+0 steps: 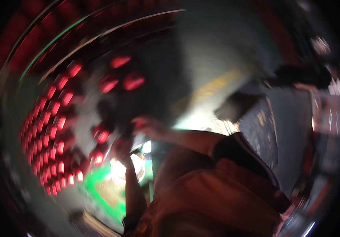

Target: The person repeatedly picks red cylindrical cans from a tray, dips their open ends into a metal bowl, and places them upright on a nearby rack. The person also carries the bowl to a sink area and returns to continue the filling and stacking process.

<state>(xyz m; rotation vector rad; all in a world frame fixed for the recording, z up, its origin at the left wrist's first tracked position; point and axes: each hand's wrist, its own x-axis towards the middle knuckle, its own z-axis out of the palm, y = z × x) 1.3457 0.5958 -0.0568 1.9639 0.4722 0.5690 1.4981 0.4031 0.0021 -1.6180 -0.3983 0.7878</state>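
Observation:
Motion smears the whole head view. My right hand [148,127] reaches in from the right, at the end of a bare forearm with a dark sleeve. My left hand [122,148] is just below and left of it, its forearm rising from the lower edge. Whether either hand holds anything is lost in the blur. A small whitish thing [146,147] shows beside my left hand. A brightly lit, white round thing [116,170] lies by my left wrist, partly behind my forearm. Near my hands are two red pieces with shiny faces [102,135] [97,158].
Many similar red pieces [53,132] stand in rows on the grey floor at the left. Three more red pieces [133,81] lie farther off. A green-edged surface [104,183] is at lower left. A yellow floor stripe [217,85] and a dark bulky object [253,122] are at right.

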